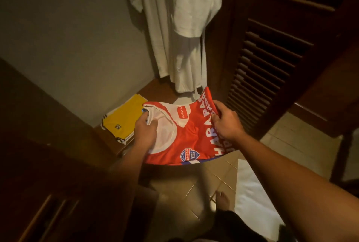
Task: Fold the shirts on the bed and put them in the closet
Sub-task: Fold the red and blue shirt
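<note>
Our left hand [145, 131] and right hand [227, 123] each grip the folded red shirt [190, 135] over the closet shelf [155, 88], beside the yellow shirt [122, 119] lying there.

I hold a folded red shirt [186, 135] over the closet shelf [155, 88], my left hand [144, 131] gripping its collar end, my right hand [226, 123] pinching the lettered edge. Beside it a folded yellow shirt [124, 117] lies on the shelf. White garments [182, 28] hang above, by the louvered door [272, 57].
</note>
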